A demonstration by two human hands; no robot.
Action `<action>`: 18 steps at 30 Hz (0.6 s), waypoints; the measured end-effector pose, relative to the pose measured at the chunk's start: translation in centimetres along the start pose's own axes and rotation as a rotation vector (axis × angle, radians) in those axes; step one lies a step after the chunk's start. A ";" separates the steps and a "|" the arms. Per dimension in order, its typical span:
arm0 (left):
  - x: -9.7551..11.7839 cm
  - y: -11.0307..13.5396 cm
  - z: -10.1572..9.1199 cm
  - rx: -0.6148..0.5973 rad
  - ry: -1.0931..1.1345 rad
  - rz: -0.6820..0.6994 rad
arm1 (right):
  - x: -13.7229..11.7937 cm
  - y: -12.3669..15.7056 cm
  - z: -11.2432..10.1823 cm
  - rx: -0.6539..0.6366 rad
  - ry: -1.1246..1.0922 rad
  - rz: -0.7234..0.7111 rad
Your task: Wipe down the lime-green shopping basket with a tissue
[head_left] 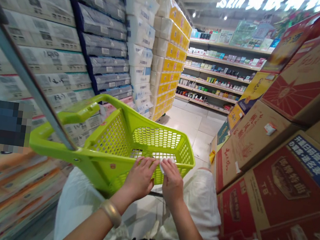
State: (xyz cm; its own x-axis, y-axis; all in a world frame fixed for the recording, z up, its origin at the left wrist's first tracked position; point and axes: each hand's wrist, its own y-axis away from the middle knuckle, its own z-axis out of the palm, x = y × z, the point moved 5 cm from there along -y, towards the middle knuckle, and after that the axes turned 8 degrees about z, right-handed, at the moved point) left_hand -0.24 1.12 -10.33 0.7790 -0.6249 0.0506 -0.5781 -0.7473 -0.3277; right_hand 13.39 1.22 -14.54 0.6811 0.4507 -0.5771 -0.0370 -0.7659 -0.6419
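Note:
A lime-green plastic shopping basket [89, 162] with perforated walls and a long metal handle bar [35, 80] stands in front of me. My left hand [140, 175] has its fingers bent over the near rim, and a gold bangle [111, 212] circles that wrist. Just to its right, my right hand [172, 180] presses a small white wipe or tissue [162, 167] against the same rim, most of it hidden under the fingers. The basket's perforated floor shows beyond my fingertips. Both hands are close together, nearly touching.
Stacked packs of tissue paper [139, 50] and yellow-and-white packs [169, 66] rise on the left. Printed cartons [281, 183] pile up on the right. Shelves of small products [220, 61] stand beyond the tiled floor [187, 121]. My knees flank the basket.

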 end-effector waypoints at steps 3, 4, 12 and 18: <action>-0.1 0.1 -0.1 0.000 0.013 0.008 | 1.5 0.0 -1.0 0.030 0.000 0.037; -0.1 0.1 -0.1 0.001 0.017 0.007 | 2.5 -0.1 -1.8 0.067 0.015 0.075; 0.1 -0.1 -0.1 0.011 0.026 -0.005 | 2.3 0.1 -1.7 0.068 0.034 0.096; -0.2 0.0 -0.3 0.009 0.077 -0.008 | 3.5 -0.1 -2.8 0.105 0.034 0.101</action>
State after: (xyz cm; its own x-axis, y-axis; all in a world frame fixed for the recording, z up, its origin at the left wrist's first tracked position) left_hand -0.44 1.13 -10.08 0.7625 -0.6347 0.1258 -0.5695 -0.7506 -0.3352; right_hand 17.83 1.65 -15.11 0.6941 0.3568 -0.6252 -0.1813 -0.7539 -0.6315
